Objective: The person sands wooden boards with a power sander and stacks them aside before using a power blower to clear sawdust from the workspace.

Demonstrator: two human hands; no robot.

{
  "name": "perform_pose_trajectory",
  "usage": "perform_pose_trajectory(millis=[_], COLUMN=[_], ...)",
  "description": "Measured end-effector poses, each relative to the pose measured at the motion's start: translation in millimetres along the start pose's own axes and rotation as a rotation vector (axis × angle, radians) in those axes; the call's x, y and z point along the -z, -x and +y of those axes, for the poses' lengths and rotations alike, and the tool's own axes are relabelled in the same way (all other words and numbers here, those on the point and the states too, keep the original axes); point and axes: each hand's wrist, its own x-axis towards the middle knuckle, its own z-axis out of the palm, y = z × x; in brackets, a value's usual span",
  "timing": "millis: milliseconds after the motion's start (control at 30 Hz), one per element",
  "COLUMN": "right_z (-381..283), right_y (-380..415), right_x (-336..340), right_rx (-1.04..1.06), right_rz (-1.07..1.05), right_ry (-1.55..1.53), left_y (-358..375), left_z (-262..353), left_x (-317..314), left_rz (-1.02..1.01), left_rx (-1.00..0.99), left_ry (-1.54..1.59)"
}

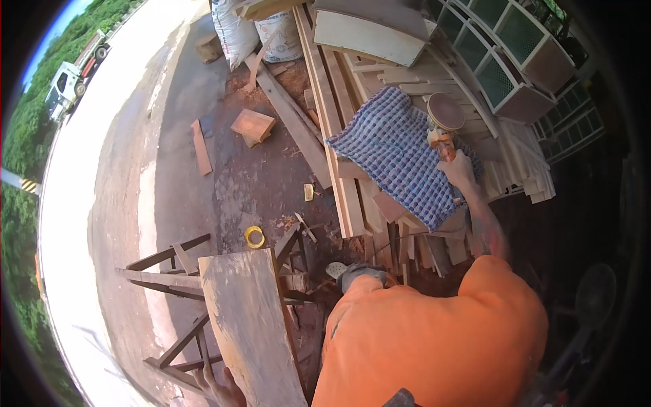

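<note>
1. Right hand point(458, 171): bare; fingers curled closed about the body of a sander. Clock bearings taken with 12 at the top of the head view.
2. Orange disc sander point(442, 144), one: at 11 o'clock from the right hand, in its grasp. Right hand is much the nearer; left is well apart. Long axis runs roughly 12 to 6; the head end points to 12, away from the wrist.
3. Sanding disc point(446, 112), round, at the sander's 12 o'clock end; broad face towards the camera.
4. Blue checked cloth point(400, 142): beneath the sander, which lies at its 2 o'clock edge.
5. Long timber boards point(324, 102): at 10 o'clock from the right hand, beyond the cloth.
6. Left hand point(220, 390): low, beside a wide board's left edge; finger closure and contact cannot be told.
7. Wide wooden board point(251, 325): at 8 o'clock from the right hand; long axis about 12 to 6, its far end leaning slightly towards 11.
8. Dark trestles point(163, 254): at the board's 9 o'clock side.
</note>
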Motion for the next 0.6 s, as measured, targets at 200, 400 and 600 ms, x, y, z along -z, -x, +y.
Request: perform_pose_trajectory(millis=[200, 400, 600], right_z=[9.3, 2.3, 1.9], right_y=[-7.6, -15.4, -13.8], right_x=[-5.2, -1.8, -7.8], right_rx=[0.022, 0.015, 0.001], right_rz=[-0.031, -0.035, -0.009], right_ry=[0.025, 0.038, 0.075], left_y=[-0.9, 1.0, -0.1], left_z=[35.4, 26.5, 20.1], left_x=[15.0, 7.7, 23.2], left_rz=[-0.056, -0.034, -0.144], left_rx=[0.161, 0.158, 0.206], left_ry=[0.129, 0.131, 0.069])
